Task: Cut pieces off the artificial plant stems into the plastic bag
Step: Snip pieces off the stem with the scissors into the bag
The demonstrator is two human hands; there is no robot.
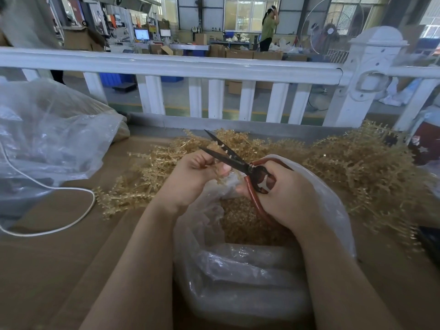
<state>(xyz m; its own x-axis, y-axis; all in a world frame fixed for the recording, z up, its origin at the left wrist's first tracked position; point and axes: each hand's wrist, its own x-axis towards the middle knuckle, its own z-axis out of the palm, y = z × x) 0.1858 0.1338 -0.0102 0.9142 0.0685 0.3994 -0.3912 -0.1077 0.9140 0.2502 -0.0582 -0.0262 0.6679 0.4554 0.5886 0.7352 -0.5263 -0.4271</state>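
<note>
My left hand (190, 179) pinching a gold plant stem (222, 173) above the open plastic bag (238, 270), my right hand (288, 194) gripping red-handled scissors (240, 163), blades parted, loose stems (357, 167) heaped behind on the table (59, 258)

Both hands curled, L (190, 177) pinching, R (285, 191) gripping, forearms converging.

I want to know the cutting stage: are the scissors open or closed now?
Open: the scissors blades are spread apart, a stem between them.
</note>
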